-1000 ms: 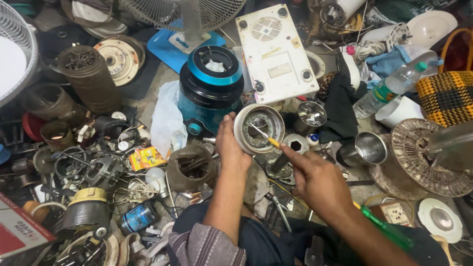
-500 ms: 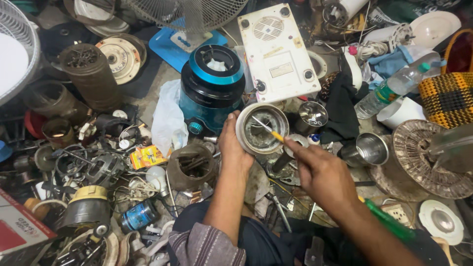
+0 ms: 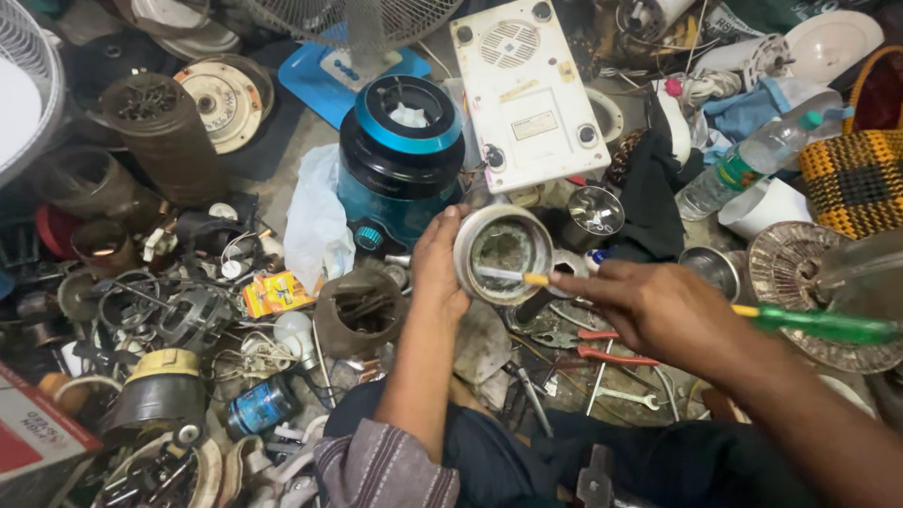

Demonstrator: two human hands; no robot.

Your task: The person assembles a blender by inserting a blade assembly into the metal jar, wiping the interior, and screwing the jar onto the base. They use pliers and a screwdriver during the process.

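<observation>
Gripping the round metal housing (image 3: 503, 252) from its left side, the left hand (image 3: 439, 268) is curling its fingers around the rim and tilting the open face up at mid-scene. The right hand (image 3: 658, 306) is pinching a thin yellow-tipped tool (image 3: 513, 277), fingers closed, poking across the housing's inside. Just beyond are sitting a blue appliance base (image 3: 400, 155) and a white upturned unit (image 3: 527, 94)
</observation>
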